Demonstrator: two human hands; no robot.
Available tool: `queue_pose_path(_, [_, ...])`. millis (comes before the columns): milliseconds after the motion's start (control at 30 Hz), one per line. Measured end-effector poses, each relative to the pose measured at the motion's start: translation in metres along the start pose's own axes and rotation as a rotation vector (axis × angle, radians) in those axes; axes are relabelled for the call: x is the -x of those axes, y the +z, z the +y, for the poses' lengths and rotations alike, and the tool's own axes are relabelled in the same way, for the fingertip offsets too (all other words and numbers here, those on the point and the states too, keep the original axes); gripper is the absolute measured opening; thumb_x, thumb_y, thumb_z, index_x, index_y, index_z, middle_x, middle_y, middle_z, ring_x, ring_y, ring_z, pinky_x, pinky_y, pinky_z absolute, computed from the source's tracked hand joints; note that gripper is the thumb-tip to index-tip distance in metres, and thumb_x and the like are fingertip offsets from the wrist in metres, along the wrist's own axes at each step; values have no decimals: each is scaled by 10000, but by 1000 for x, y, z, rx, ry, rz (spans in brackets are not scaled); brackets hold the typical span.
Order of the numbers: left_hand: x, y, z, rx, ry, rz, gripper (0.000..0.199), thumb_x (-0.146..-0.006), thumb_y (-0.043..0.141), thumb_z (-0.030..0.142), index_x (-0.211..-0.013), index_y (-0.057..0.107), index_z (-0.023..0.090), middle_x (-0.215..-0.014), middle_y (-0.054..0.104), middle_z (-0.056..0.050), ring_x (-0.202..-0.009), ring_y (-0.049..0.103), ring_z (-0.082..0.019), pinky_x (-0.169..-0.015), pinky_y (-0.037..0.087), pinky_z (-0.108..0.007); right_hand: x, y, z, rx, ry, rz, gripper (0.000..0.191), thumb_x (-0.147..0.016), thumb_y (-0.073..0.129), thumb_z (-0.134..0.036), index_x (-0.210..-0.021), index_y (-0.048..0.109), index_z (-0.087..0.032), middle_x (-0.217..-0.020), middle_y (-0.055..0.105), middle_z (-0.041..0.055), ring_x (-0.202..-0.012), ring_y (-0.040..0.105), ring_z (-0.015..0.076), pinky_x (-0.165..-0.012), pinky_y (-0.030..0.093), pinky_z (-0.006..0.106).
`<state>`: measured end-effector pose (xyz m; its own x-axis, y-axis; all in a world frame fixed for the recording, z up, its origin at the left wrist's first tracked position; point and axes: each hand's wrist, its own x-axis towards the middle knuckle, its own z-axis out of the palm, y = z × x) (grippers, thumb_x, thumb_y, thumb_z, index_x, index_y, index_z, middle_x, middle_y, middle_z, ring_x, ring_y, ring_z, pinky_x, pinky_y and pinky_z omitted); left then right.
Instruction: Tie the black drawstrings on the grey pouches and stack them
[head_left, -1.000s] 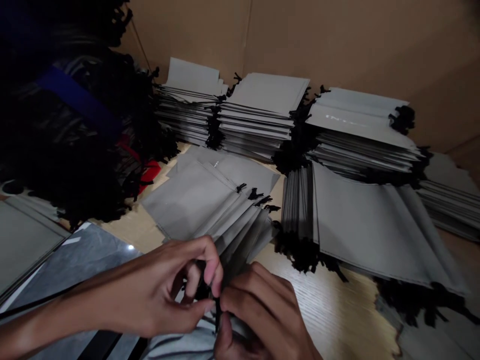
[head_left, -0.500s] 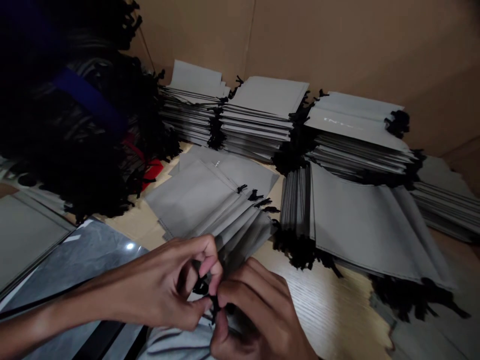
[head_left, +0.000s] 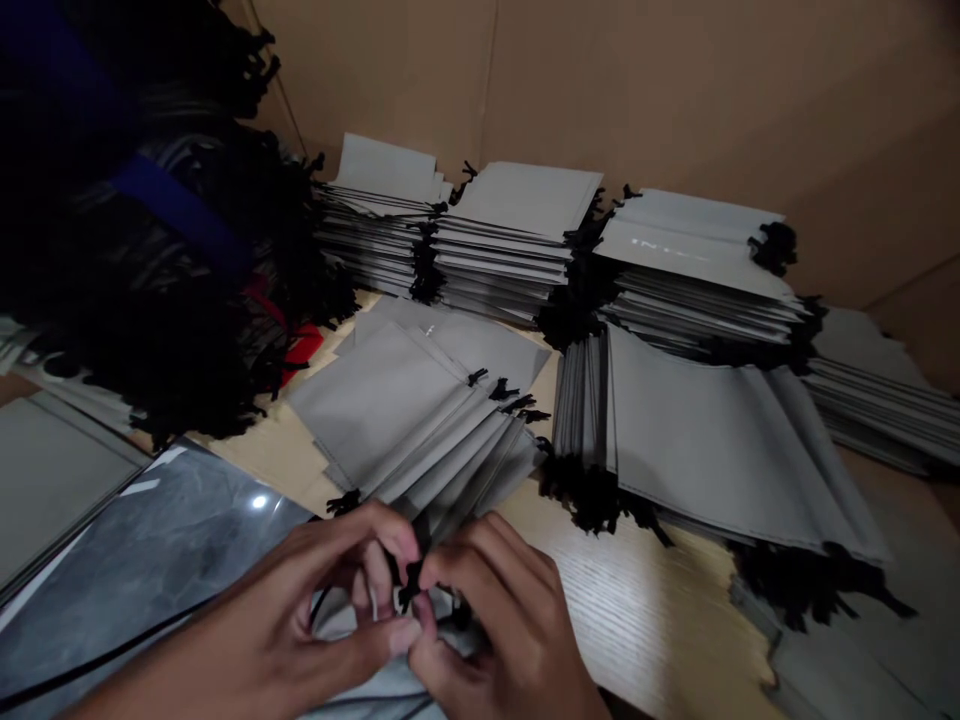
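Note:
Both hands meet at the bottom centre over a knotted black cord (head_left: 409,588). My right hand (head_left: 502,610) pinches this cord between thumb and forefinger. Against its other side curl the fingers of my left hand (head_left: 330,600), closed around the cord, with the thumb tip a little lower; their exact grip is partly hidden. Beneath the hands lies pale grey fabric (head_left: 349,625), mostly covered by them. Just beyond is a fanned pile of grey drawstring pouches (head_left: 382,390) with black cord ends.
Several stacks of grey pouches (head_left: 517,200) stand along the cardboard wall (head_left: 675,90). A leaning row of pouches (head_left: 697,430) is at the right on the wooden table (head_left: 637,600). A dark heap of black cords (head_left: 187,330) with a blue strap (head_left: 176,210) rises at left, above a glossy grey marbled surface (head_left: 202,520).
My left hand has shifted down and its thumb and forefinger have spread further apart. My right hand keeps its pinch on the cord. The view has moved slightly.

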<state>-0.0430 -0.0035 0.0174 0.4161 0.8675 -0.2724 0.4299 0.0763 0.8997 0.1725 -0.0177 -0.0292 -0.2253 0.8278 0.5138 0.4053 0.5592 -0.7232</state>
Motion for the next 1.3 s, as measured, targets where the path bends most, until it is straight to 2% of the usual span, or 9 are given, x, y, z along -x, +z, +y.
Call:
queue_pose_path(133, [4,9,-13,-20,47,152,115,-977,776,378,-1060,767,299,-893,769,11,-802,731,-163,-710,615,-198,0,-7,-1,1,-10,-119,138,-960,621,-140,-1068,653,-220,-960,690,29,-888,672,203,-724,511,326])
queue_pose_path(333, [18,9,-25,-96,15,268,180,-975,781,384,-1148,791,334,-1089,844,7,-967,795,-195,-813,642,-213,-19,-19,-5,216,-87,-228,224,-1003,718,-187,-1225,689,-202,-1221,709,81,-1037,592,268,-856,521,417])
queue_pose_path(467, [25,5,-35,-125,20,339,283,-957,800,392,-1221,736,313,-1009,841,7,-944,816,-193,-850,648,-210,-29,-14,-2,270,-177,-301,140,-1002,776,-203,-1131,722,-209,-1091,746,24,-988,562,237,-833,458,398])
queue_pose_path(600, [29,4,-37,-192,59,340,311,-986,767,358,-1286,689,336,-925,824,47,-855,813,-147,-797,616,-158,-29,-11,4,238,-247,-308,105,-1010,746,-153,-1098,728,-209,-996,744,9,-921,535,220,-786,398,387])
queue_pose_path(800, [28,8,-28,-151,170,392,205,-996,727,292,-1199,725,321,-797,782,77,-705,754,-120,-712,589,-154,-21,-9,11,193,-255,-338,95,-1024,675,-118,-1048,705,-205,-1002,741,11,-916,529,223,-807,367,403])
queue_pose_path(933, [33,8,-31,-269,183,376,214,-993,752,315,-1205,775,334,-1011,846,25,-869,817,-168,-816,636,-194,-15,-2,12,194,-260,-294,94,-1044,636,-119,-1044,690,-196,-983,729,22,-906,516,223,-809,360,405])
queue_pose_path(1067, [38,13,-36,-434,221,339,482,-973,802,350,-1442,693,370,-1356,795,-32,-1186,792,-252,-998,651,-290,-10,2,14,196,-288,-239,75,-1040,631,-121,-1018,667,-183,-982,720,38,-891,504,222,-784,360,403])
queue_pose_path(1167, [36,17,-35,-448,300,335,459,-1008,745,218,-1433,700,384,-1335,804,-3,-1180,795,-224,-1041,632,-275,-7,4,16,207,-289,-232,77,-1049,613,-135,-1010,658,-184,-974,710,45,-885,501,225,-782,359,408])
queue_pose_path(1300, [29,17,-30,-395,394,331,432,-1012,697,111,-1360,738,364,-1219,838,26,-1063,822,-176,-973,638,-207,-6,3,17,210,-271,-260,93,-1044,604,-128,-984,640,-190,-970,695,39,-885,493,221,-788,352,406])
